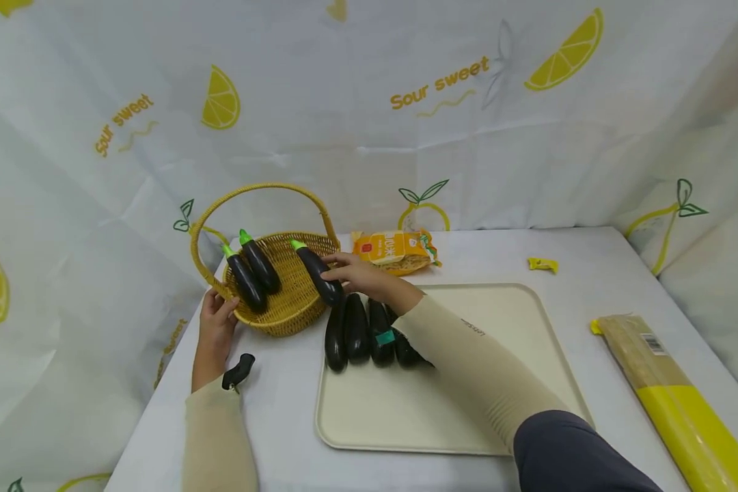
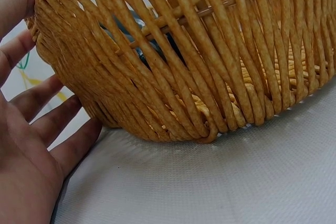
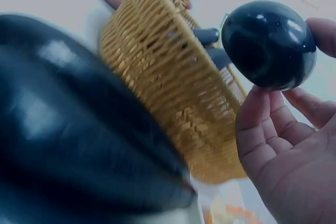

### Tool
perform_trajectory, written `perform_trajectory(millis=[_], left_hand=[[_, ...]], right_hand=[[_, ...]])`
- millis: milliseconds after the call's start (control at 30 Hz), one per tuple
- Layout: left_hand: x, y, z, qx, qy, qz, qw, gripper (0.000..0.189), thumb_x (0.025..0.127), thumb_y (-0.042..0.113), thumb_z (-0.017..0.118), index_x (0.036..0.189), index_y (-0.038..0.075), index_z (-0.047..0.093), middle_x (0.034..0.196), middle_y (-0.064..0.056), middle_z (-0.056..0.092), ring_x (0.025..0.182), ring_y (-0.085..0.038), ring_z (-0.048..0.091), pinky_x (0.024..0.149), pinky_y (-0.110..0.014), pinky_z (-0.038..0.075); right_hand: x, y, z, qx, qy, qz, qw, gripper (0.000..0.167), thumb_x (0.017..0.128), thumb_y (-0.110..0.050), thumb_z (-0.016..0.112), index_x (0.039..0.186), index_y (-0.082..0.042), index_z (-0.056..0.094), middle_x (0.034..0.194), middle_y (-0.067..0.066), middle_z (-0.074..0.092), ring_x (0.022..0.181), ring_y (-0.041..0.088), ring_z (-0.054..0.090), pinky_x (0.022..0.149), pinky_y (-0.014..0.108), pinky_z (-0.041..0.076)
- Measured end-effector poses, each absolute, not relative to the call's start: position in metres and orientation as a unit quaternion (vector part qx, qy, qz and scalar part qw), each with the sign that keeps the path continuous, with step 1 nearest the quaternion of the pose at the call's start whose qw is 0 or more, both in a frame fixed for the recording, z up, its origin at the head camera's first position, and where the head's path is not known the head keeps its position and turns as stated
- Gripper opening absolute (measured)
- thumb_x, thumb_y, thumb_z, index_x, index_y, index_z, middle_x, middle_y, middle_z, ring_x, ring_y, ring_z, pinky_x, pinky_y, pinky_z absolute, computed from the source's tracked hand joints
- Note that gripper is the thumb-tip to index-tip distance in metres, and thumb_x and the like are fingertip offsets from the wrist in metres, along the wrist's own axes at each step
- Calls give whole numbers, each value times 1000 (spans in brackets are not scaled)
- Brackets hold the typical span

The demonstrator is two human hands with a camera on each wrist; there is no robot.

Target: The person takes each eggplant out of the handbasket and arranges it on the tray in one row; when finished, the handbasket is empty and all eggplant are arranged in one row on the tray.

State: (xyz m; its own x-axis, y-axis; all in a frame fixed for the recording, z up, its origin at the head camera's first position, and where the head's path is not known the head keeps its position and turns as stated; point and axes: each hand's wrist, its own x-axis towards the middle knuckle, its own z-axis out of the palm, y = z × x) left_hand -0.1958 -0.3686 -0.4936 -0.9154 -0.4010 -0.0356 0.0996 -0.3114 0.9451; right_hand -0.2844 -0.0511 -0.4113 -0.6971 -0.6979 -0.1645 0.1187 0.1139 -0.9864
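Note:
A wicker basket [image 1: 285, 321] with an arched handle stands on the left of the table, two eggplants [image 1: 251, 273] with green stems lying inside. At its left side my left hand [image 1: 217, 321] holds the rim; in the left wrist view its fingers [image 2: 47, 98] spread along the woven wall. My right hand [image 1: 363, 277] grips another eggplant [image 1: 316, 272] over the basket's right edge, stem end toward the basket. In the right wrist view this eggplant [image 3: 268, 45] shows end-on between thumb and fingers. Several more eggplants [image 1: 357, 331] lie side by side on a beige tray [image 1: 375, 424], partly hidden by my right arm.
Behind the tray lies an orange food packet [image 1: 393, 251]. To the right are a small yellow wrapped piece [image 1: 542, 265] and a long yellow-and-clear package [image 1: 676, 403]. A green piece of tape [image 1: 385, 337] shows on one tray eggplant. A printed white curtain [image 1: 344, 157] hangs behind the table.

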Motion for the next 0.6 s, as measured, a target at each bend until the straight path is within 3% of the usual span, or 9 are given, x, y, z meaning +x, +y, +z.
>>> perform_trajectory(millis=[333, 600], left_hand=[[-192, -367, -494, 145, -556, -802, 166, 42, 95, 4, 60, 132, 18, 44, 136, -3, 44, 116, -18, 48, 86, -23, 47], [-194, -365, -493, 145, -570, -793, 160, 40, 95, 7, 62, 129, 20, 46, 135, -2, 44, 116, -17, 48, 87, -23, 47]], right_hand=[[-270, 13, -426, -208, 650, -664, 307, 47, 100, -14, 54, 143, -2, 41, 126, 17, 52, 107, 26, 56, 97, 50, 43], [-259, 83, -436, -196, 681, -648, 277, 53, 100, -22, 56, 146, -4, 39, 143, 18, 42, 128, 34, 44, 101, 53, 39]])
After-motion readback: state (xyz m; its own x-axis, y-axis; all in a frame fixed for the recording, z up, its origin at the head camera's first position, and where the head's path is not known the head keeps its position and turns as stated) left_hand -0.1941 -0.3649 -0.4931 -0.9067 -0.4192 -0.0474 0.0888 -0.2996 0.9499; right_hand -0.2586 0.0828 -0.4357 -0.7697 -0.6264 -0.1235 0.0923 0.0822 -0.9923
